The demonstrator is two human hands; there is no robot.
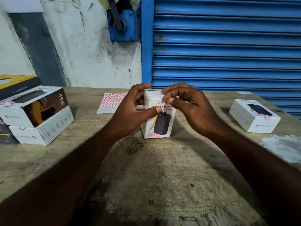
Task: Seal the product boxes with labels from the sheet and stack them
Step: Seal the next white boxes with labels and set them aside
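Note:
A white product box (pixel 160 123) stands upright on the wooden table (pixel 146 168) in the middle of the view. My left hand (pixel 138 110) grips its upper left side, thumb on the front face. My right hand (pixel 187 103) pinches a small label at the box's top front edge with thumb and forefinger. The label sheet (pixel 112 101), a grid of red-edged squares, lies flat just behind and left of the box, partly hidden by my left hand.
Two white boxes (pixel 37 115) sit stacked at the left, beside a black and yellow box (pixel 14 85). A single white box (pixel 254 116) lies at the right. A blue roller shutter (pixel 228 46) and a stained wall stand behind the table.

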